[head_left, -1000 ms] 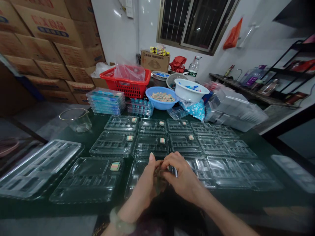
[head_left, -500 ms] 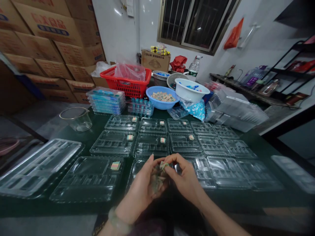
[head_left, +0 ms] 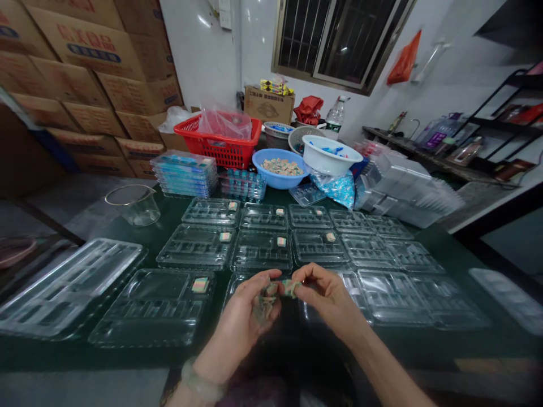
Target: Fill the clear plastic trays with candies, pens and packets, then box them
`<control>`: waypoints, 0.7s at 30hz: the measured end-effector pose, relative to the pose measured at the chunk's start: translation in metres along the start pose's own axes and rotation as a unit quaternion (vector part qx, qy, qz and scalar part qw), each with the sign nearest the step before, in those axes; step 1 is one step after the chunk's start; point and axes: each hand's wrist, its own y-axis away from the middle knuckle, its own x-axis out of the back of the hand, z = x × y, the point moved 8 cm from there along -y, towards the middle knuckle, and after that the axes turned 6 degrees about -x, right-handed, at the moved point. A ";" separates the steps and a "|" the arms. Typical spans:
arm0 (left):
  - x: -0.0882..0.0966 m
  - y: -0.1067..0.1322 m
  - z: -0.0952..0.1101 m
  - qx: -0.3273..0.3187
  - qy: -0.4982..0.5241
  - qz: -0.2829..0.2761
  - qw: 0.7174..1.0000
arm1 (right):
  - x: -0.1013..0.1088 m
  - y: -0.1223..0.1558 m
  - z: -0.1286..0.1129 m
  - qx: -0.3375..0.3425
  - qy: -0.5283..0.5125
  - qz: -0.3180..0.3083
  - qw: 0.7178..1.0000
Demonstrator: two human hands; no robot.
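My left hand [head_left: 244, 319] is cupped palm-up over the table's front edge and holds several small striped eraser-like blocks [head_left: 263, 299]. My right hand [head_left: 324, 297] is beside it, its fingertips pinched on one block [head_left: 291, 287] at the left hand's fingertips. Under both hands lies a clear plastic tray [head_left: 237, 282]. Around it rows of clear compartment trays [head_left: 261, 249] cover the dark green table, and several hold one striped block [head_left: 199, 284] in a corner.
A blue bowl of blocks [head_left: 280, 168], a white bowl [head_left: 328, 155] and a red basket [head_left: 218, 141] stand at the back. Stacked filled trays [head_left: 184, 172] sit beside a glass beaker [head_left: 133, 203]. Stacks of clear trays [head_left: 403, 189] lie at right. Cardboard boxes [head_left: 85, 73] line the left wall.
My hands have drawn slightly apart and turned up. The left palm now shows the blocks, and the right fingers have picked one out at the left fingertips.
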 end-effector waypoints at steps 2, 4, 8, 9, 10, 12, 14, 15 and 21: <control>0.001 0.000 0.001 -0.006 -0.005 0.002 1.000 | -0.003 0.006 -0.011 0.029 0.051 -0.029 0.998; 0.000 0.000 0.004 -0.021 -0.016 0.003 1.000 | -0.006 0.011 -0.020 0.056 0.100 -0.044 0.992; -0.007 0.001 0.006 -0.032 -0.022 -0.018 0.999 | -0.009 0.015 -0.033 0.104 0.154 -0.029 0.982; -0.008 0.001 0.006 -0.032 -0.024 -0.023 0.999 | -0.009 0.015 -0.035 0.113 0.163 -0.024 0.980; -0.009 0.002 0.006 -0.033 -0.026 -0.026 0.999 | -0.010 0.015 -0.036 0.120 0.172 -0.023 0.978; -0.008 0.002 0.006 -0.033 -0.040 -0.023 0.998 | -0.013 0.014 -0.037 0.129 0.190 -0.031 0.973; -0.007 0.002 0.005 -0.036 -0.057 -0.017 0.998 | -0.016 0.014 -0.037 0.139 0.210 -0.034 0.967; -0.007 0.002 0.005 -0.038 -0.068 -0.015 0.997 | -0.017 0.014 -0.037 0.143 0.221 -0.032 0.964; -0.012 0.003 0.003 -0.036 -0.121 -0.033 0.991 | -0.023 0.017 -0.032 0.170 0.284 0.006 0.944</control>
